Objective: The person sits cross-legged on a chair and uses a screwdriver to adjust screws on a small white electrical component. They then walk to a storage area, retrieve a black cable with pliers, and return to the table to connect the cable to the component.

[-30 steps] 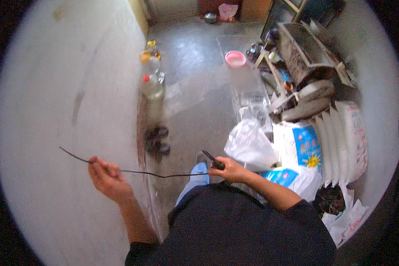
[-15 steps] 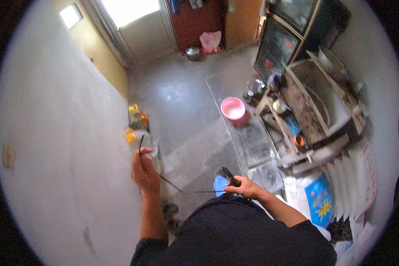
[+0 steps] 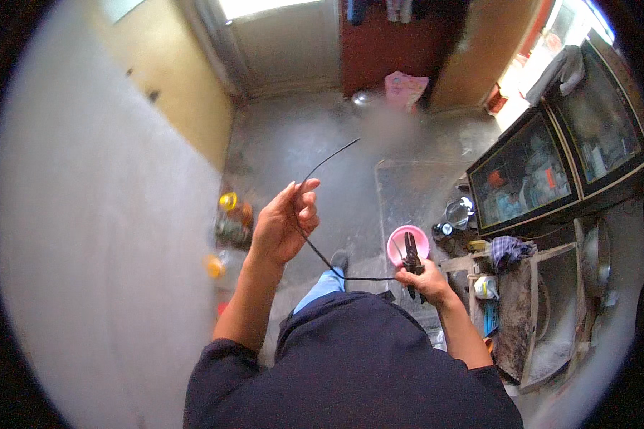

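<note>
My left hand (image 3: 285, 223) is raised at chest height and pinches a thin black wire (image 3: 327, 159). The wire's free end curves up and away over the grey floor. Its other end runs down and right to my right hand (image 3: 427, 281). My right hand grips black pliers (image 3: 411, 259), whose jaws point up in front of a pink bowl (image 3: 396, 247). The wire meets the pliers near my right hand; whether the jaws bite it I cannot tell.
A plastered wall (image 3: 100, 236) fills the left, with bottles and a yellow container (image 3: 229, 214) at its foot. A dark glass-fronted cabinet (image 3: 551, 171) and a cluttered rack (image 3: 544, 307) stand at the right. A door (image 3: 386, 43) lies ahead.
The view has swung toward the door. My left hand has risen with the wire, whose free end now points up and away. My right hand keeps the pliers low.
</note>
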{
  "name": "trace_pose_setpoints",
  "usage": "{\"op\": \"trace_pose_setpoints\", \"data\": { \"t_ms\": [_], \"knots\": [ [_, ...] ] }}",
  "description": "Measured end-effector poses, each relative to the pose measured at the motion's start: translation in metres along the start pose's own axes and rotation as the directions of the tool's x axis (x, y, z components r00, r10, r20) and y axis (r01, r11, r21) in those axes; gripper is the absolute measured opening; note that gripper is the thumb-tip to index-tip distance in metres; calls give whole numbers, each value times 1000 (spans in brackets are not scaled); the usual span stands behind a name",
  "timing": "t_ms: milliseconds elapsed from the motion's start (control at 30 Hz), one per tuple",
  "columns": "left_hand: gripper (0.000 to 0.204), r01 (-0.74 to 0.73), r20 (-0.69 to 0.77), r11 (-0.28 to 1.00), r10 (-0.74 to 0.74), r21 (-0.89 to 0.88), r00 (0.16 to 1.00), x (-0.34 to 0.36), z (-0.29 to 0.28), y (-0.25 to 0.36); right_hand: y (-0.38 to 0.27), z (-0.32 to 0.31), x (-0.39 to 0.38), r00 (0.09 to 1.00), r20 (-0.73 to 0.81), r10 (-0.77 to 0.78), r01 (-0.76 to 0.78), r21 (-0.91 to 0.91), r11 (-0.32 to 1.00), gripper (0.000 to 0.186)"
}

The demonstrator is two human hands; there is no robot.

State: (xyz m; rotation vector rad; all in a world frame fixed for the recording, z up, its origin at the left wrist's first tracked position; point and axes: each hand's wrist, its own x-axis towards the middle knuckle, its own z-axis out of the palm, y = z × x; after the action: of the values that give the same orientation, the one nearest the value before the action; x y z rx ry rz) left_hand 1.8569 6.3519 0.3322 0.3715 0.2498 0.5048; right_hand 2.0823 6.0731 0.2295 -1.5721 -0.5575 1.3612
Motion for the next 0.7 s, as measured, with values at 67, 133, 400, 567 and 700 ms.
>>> {"op": "trace_pose_setpoints", "data": {
  "t_ms": [67, 133, 400, 567, 700],
  "knots": [
    [43, 91, 130, 992, -79, -86, 988, 85, 23, 11, -15, -34, 35, 998, -63, -11, 21, 174, 985, 37],
    [43, 179, 151, 981, -166, -75, 975, 165, 50, 5, -33, -72, 61, 995, -98, 7, 20, 273, 962, 38],
    [55, 236, 346, 971, -235, 40, 908, 444, 110, -23, -114, -209, 211, 992, -129, 12, 80, 682, 727, 32],
    [52, 113, 318, 993, -120, 42, 940, 601, 157, -22, -186, -317, 335, 991, 25, -132, 73, 722, 688, 27],
    [40, -100, 288, 975, 39, 199, 957, 727, 178, -12, -252, -402, 418, 997, 43, -70, 27, 639, 769, 26]
  ]
}}
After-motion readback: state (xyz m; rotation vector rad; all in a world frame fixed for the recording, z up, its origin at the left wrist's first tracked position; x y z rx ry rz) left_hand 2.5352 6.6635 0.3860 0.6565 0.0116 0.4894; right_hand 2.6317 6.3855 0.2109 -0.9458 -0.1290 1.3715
